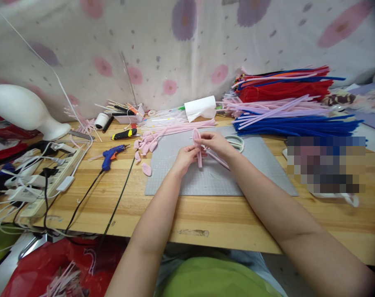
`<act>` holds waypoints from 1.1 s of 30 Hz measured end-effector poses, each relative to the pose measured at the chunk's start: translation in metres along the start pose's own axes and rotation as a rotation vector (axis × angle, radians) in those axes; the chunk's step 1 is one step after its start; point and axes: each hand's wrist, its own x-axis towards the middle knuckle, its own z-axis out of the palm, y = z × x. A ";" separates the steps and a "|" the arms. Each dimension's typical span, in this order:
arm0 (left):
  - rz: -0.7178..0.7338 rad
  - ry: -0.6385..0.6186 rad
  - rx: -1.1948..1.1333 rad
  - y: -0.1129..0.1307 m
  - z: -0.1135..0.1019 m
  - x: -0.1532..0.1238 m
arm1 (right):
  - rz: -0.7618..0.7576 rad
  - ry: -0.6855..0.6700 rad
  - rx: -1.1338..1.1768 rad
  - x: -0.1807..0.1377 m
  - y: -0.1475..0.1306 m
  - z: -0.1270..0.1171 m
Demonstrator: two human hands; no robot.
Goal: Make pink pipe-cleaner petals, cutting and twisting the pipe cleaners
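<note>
Both my hands meet over the grey cutting mat. My left hand pinches the stem of a pink pipe-cleaner piece made of looped petals, held upright. My right hand grips the same piece near its top, and loose pink stems trail from it toward the right. Several finished pink petal loops lie at the mat's left edge, and one loop rests apart on the wood.
A blue glue gun and a yellow-black utility knife lie left of the mat. A power strip with plugs sits far left. Stacks of red, pink and blue pipe cleaners fill the back right. A tape roll sits behind my right hand.
</note>
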 end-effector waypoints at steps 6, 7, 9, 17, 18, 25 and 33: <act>-0.086 -0.029 0.045 0.000 0.003 -0.002 | -0.030 0.141 0.084 0.007 0.004 -0.002; -0.084 -0.029 0.040 0.000 0.003 -0.002 | -0.041 0.187 0.072 0.007 0.004 0.000; -0.074 -0.025 0.034 -0.001 0.002 0.000 | -0.090 0.270 0.044 0.008 0.006 0.004; -0.036 0.067 0.022 -0.004 0.004 0.002 | -0.002 0.135 0.047 0.005 0.005 0.007; -0.040 0.066 0.019 -0.004 0.004 0.002 | 0.005 0.139 0.037 0.005 0.006 0.007; 0.104 0.243 -0.107 -0.002 -0.002 0.006 | -0.054 0.183 -0.177 0.003 0.004 0.007; 0.220 0.376 -0.160 0.002 -0.009 0.008 | 0.002 -0.036 -0.635 -0.009 0.000 0.028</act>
